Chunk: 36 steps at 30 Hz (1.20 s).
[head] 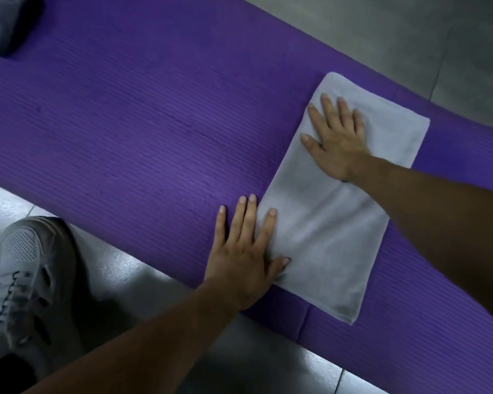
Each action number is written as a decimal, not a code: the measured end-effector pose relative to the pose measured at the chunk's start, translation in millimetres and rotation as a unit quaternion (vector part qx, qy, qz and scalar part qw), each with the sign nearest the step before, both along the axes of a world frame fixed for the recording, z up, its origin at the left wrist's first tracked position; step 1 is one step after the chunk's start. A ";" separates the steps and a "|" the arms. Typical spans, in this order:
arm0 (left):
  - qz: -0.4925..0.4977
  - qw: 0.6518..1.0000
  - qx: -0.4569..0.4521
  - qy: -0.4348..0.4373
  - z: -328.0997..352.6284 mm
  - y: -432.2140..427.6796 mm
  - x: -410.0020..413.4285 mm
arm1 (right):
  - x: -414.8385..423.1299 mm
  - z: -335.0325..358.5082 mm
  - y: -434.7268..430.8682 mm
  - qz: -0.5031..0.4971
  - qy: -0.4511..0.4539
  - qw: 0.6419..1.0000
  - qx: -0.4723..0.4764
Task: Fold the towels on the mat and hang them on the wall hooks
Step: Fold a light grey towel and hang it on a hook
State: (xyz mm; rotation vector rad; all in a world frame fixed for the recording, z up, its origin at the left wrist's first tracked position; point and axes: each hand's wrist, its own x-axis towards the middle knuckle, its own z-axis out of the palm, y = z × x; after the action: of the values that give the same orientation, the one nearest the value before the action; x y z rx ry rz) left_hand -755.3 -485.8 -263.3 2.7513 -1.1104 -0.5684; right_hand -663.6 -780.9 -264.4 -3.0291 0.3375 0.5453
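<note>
Towel (pixel 333 231) lies folded into a narrow rectangle on the right of the mat (pixel 125 123). Right hand (pixel 336 140) flat on its far end, left hand (pixel 245 254) flat across its near-left edge; both splayed, gripping nothing. Folding looks nearly complete; hanging not begun. No hooks visible.

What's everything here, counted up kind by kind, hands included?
purple mat: 1
pale grey towel, folded: 1
dark grey bundle, too blurred to name: 1
grey shoe: 1
hands: 2, left hand and right hand, both flat on the towel
Total: 6
</note>
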 end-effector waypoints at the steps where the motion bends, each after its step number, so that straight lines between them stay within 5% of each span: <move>1: -0.001 1.000 0.002 0.004 1.9 -0.6 -0.1 | 2.2 5.1 0.3 -0.009 -0.001 1.000 0.009; 7: 0.062 0.994 -0.078 0.052 18.4 0.7 6.3 | 45.4 29.7 -22.6 0.019 -0.103 0.992 0.069; 13: 0.278 0.937 -0.108 0.184 37.6 2.7 17.5 | 85.3 48.3 -39.0 0.071 0.012 0.996 0.051; 22: 0.287 0.926 -0.132 0.205 43.0 10.9 32.7 | 89.9 70.6 -33.5 0.074 -0.070 0.994 0.049; 30: 0.505 0.770 -0.312 0.234 52.0 61.2 84.8 | 141.3 82.0 12.8 -0.020 -0.167 0.966 0.195; 33: 0.452 0.757 -0.374 0.288 51.9 66.9 84.2 | 147.0 83.7 25.1 -0.095 -0.204 0.930 0.290; 36: 0.282 0.805 -0.427 0.299 57.9 49.4 67.2 | 123.3 83.6 16.9 -0.178 -0.251 0.870 0.384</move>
State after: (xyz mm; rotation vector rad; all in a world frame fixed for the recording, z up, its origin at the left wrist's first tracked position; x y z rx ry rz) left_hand -688.0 -436.4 -205.3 1.7474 -0.2339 -0.5777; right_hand -540.3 -763.9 -180.8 -2.1412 0.4832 -0.1351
